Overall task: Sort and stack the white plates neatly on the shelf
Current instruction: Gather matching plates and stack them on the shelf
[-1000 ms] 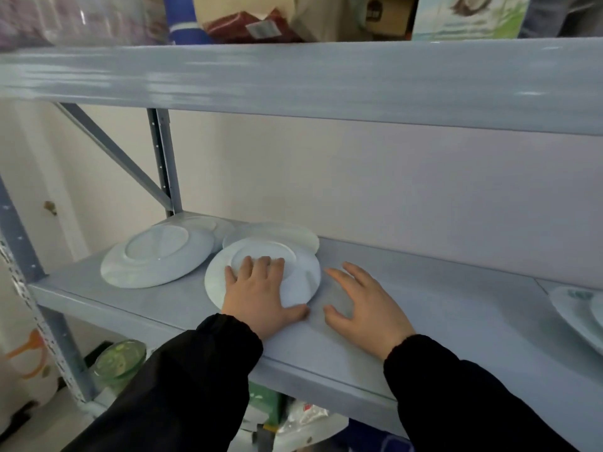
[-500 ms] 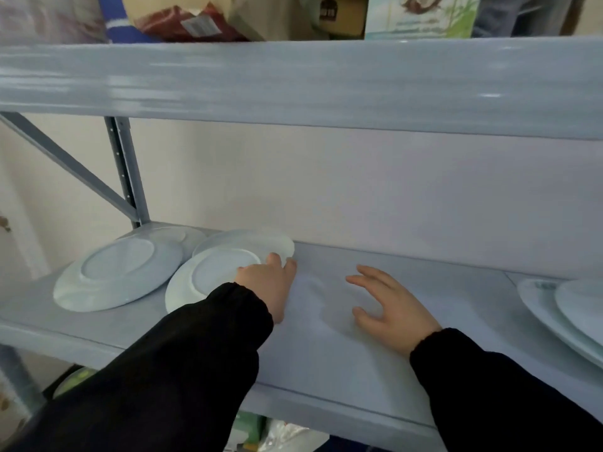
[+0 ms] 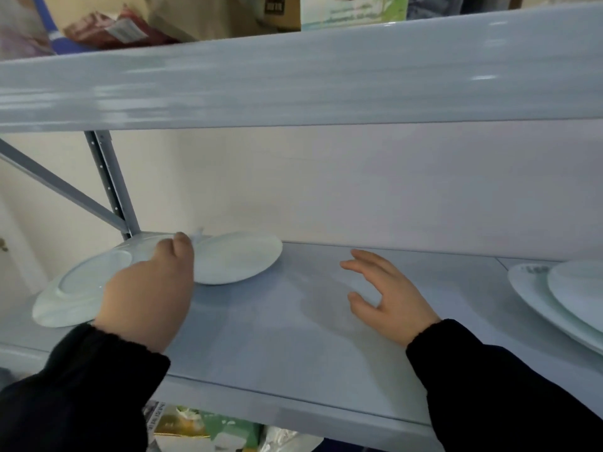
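The white plates lay in two groups on the grey shelf (image 3: 293,347). At the left end, an upside-down plate (image 3: 70,293) sat at the front, a second plate (image 3: 236,257) sat just behind and to its right, and a third rim (image 3: 143,244) showed at the back by the upright post (image 3: 112,184); how far these overlapped, you could not tell from here. Well apart, at the right edge, two larger plates (image 3: 535,288) were already nested, the upper plate (image 3: 580,288) partly cut off by the frame.

Your left hand (image 3: 146,298) reached in over the left group, fingers curled and a fingertip touching the back rim. Whether it had actually closed on a plate was hidden behind the back of the hand, so I cannot tell. Your right hand (image 3: 388,298) was open and empty, fingers spread, just above the bare middle of the shelf.

You looked to be at the gathering step: the left group was unstacked. The next move probably called for a firm pinch on one rim, lifting it clear rather than dragging it, then setting it square on a plate of matching size. The overturned plate would likely need flipping first.
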A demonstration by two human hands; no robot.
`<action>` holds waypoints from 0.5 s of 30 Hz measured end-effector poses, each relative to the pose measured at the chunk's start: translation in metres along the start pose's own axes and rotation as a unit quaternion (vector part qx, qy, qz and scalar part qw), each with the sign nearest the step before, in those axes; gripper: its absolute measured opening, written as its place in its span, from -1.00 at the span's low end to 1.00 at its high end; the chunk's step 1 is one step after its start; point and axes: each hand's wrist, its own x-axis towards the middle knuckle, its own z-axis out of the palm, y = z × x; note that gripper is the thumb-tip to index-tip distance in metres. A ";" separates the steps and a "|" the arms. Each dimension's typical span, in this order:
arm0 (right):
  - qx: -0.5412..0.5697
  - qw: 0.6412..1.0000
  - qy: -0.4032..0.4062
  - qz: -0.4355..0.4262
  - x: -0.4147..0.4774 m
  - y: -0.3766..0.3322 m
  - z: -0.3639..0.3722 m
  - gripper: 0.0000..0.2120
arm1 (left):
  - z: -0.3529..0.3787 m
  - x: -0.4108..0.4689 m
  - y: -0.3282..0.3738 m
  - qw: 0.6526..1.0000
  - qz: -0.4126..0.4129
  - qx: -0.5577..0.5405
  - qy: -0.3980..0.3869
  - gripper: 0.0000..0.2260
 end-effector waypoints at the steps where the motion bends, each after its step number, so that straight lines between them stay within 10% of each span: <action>1: 0.006 1.000 0.006 -0.001 -0.001 0.002 -0.003 -0.53 | -0.009 0.000 -0.004 1.000 -0.022 -0.009 -0.005 -0.69; 9: 0.009 0.996 0.088 0.013 -0.007 0.026 -0.040 -0.56 | -0.061 0.010 -0.006 0.970 -0.076 -0.195 0.125 -0.43; 15: 0.023 0.976 0.212 0.051 -0.010 0.030 -0.069 -0.57 | -0.054 0.041 0.065 0.816 -0.135 -0.561 0.040 -0.53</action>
